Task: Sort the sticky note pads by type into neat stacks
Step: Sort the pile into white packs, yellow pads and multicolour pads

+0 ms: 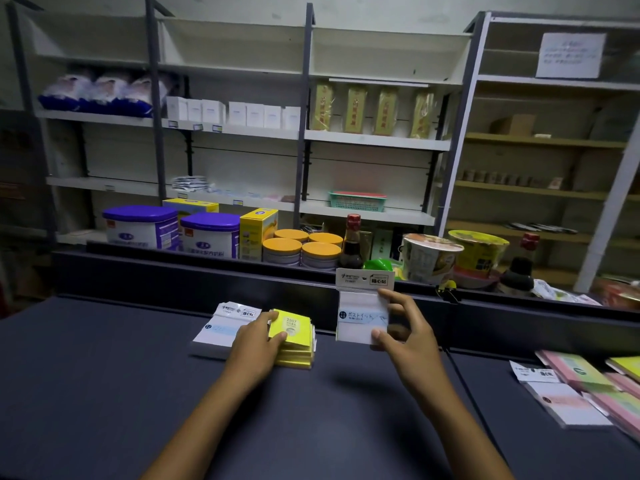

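In the middle of the frame, the right hand (401, 327) is pinching a white sticky note pack (362, 315) and holding it upright above the dark counter (104, 393). Left of it, the left hand (258, 341) is lying with fingers curled over the yellow pad stack (294, 344), beside a white pack stack (216, 332). More mixed pads (581, 386) are lying at the right edge.

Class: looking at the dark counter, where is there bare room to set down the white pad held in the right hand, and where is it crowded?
Bare dark counter lies left of the white packaged pad stack, and between the yellow pad stack and the pink, white and yellow loose pads at the right edge. The right hand holds the white pad; the left hand holds the yellow stack. Crowded: right edge.
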